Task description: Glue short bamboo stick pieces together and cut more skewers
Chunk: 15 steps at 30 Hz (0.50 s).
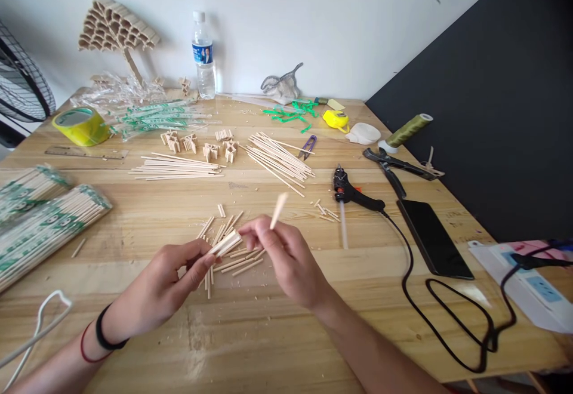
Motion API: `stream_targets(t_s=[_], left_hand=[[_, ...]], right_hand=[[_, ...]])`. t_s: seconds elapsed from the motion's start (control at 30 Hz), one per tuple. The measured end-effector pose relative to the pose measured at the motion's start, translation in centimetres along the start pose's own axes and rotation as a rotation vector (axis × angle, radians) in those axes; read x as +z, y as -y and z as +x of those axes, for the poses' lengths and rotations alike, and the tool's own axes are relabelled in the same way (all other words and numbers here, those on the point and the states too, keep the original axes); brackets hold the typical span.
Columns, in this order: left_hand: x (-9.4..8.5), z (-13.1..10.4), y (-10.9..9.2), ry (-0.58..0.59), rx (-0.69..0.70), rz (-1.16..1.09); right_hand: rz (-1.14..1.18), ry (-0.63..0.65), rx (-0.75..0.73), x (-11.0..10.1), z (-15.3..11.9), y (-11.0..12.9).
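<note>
My left hand (172,277) is closed around a small piece made of short wooden sticks (226,242), its end pointing up and to the right. Close by on the right, my right hand (286,256) pinches a short wooden stick (279,210) between thumb and fingers; motion blurs it slightly. My right fingertips are near the far end of the piece, and I cannot tell whether they touch it. Cut short sticks (246,264) lie scattered on the wooden table (250,340) beneath both hands.
Longer sticks (282,161) and several small stick assemblies (210,152) lie farther back. On the right are a black glue gun (358,194) with a trailing cord, pliers (389,167), a phone (434,239) and a power strip (537,283). Packaged sticks (49,233) lie left; a water bottle (204,59) stands behind.
</note>
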<state>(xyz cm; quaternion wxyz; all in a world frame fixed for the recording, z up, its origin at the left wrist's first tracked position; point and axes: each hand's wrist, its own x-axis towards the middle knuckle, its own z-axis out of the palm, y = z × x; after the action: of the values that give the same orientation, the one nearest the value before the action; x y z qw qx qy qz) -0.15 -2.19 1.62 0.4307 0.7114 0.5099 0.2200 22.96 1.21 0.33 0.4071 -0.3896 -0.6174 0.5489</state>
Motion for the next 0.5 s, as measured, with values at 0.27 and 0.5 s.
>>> stream_targets(t_s=[0.27, 0.5], left_hand=[[0.1, -0.1, 0.6, 0.072, -0.066, -0.211], [0.3, -0.7, 0.9, 0.153, -0.093, -0.267]], right_hand=[[0.458, -0.150, 0.016, -0.9, 0.7, -1.3], [0.500, -0.118, -0.013, -0.8, 0.8, -0.8]])
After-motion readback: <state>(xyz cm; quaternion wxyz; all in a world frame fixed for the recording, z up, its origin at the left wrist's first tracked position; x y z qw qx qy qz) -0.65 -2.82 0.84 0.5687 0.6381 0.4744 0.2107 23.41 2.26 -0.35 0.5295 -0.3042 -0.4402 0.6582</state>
